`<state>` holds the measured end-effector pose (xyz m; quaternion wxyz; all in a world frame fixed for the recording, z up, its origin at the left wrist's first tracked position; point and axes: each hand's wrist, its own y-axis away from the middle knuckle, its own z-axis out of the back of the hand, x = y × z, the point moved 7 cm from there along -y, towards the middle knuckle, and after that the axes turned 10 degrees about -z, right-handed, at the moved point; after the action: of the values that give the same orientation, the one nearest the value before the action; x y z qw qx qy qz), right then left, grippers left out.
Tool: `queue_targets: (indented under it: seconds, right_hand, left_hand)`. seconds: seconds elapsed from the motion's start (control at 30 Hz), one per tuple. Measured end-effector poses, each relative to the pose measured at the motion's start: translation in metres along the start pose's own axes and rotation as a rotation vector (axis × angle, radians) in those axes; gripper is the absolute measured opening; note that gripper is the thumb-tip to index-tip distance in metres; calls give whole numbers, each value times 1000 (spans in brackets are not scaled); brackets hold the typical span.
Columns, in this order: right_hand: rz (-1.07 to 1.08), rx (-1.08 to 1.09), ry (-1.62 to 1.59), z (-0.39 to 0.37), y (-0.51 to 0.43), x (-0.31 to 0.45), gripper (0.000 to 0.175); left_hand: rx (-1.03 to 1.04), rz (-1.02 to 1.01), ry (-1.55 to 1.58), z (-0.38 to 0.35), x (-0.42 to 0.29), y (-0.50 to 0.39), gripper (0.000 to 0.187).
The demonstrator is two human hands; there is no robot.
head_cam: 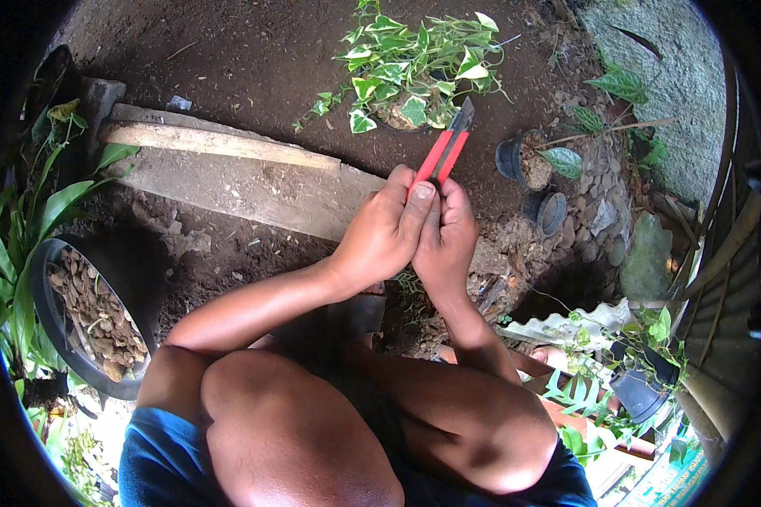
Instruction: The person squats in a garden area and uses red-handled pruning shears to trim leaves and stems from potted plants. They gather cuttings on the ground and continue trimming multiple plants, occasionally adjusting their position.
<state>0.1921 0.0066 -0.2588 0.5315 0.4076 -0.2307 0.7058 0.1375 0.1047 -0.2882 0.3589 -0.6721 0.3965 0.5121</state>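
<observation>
A red utility knife [450, 152] with its blade out points up and away from me. My left hand [380, 234] grips the lower part of its handle, thumb lying along it. Pressed against it, my right hand [449, 231] also closes around the handle's lower end, which the fingers hide. Just beyond the blade tip, a variegated ivy [390, 70] trails over the rim of a dark pot on the soil. Its leaves are green with pale edges.
A long flat slab [247, 190] carries a wooden strip [228, 144] left of my hands. At left stands a large black pot [44, 298] of brown chunks. Small black pots [509, 161] lie at right, near a rough wall [678, 108] and a corrugated sheet [564, 329].
</observation>
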Motion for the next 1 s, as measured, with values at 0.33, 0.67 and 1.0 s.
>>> queue_targets:
  seconds: [0.33,0.67,1.0]
  right_hand:
    - [-6,257,-384,-11,-9,1,61]
    - [-12,82,-349,-9,2,-3,42]
    - [-132,-51,-270,5,-7,-7,20]
  left_hand:
    - [-5,-123,-6,7,-9,-6,30]
    - [81,29,-74,-3,-3,0,28]
    - [80,36,-99,-8,-1,5,26]
